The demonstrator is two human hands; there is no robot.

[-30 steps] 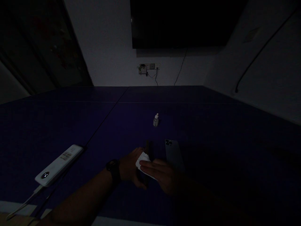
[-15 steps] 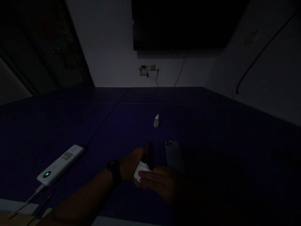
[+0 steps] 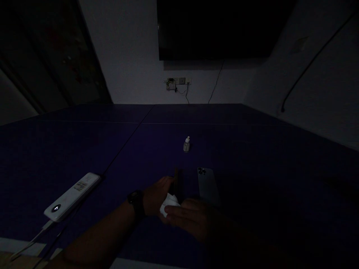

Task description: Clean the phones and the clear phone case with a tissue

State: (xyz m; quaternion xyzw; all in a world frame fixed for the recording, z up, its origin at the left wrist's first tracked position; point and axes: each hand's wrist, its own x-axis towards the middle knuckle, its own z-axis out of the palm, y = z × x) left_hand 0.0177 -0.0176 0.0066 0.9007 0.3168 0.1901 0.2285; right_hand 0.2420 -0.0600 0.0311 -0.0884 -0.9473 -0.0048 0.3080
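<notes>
My left hand (image 3: 158, 196), with a dark watch (image 3: 136, 201) on its wrist, is closed around a thin, dark, flat object with a brownish edge (image 3: 176, 179). The object stands on edge, and the dim light hides its kind. My right hand (image 3: 192, 216) presses a folded white tissue (image 3: 169, 203) against the near part of it, fingers laid over the tissue. Just right of the hands lies a phone (image 3: 208, 186), its back and cameras facing up. Beyond them stands a small dropper bottle (image 3: 186, 144) with a white top.
A white power bank (image 3: 73, 197) with a lit display and a plugged-in cable (image 3: 32, 241) lies at the left on the dark blue table (image 3: 126, 157). Wall sockets (image 3: 179, 81) and a large dark screen (image 3: 224, 30) are on the far wall. The room is very dim.
Both hands stay almost in place, with the tissue and the flat object barely shifted. The power bank's display looks different.
</notes>
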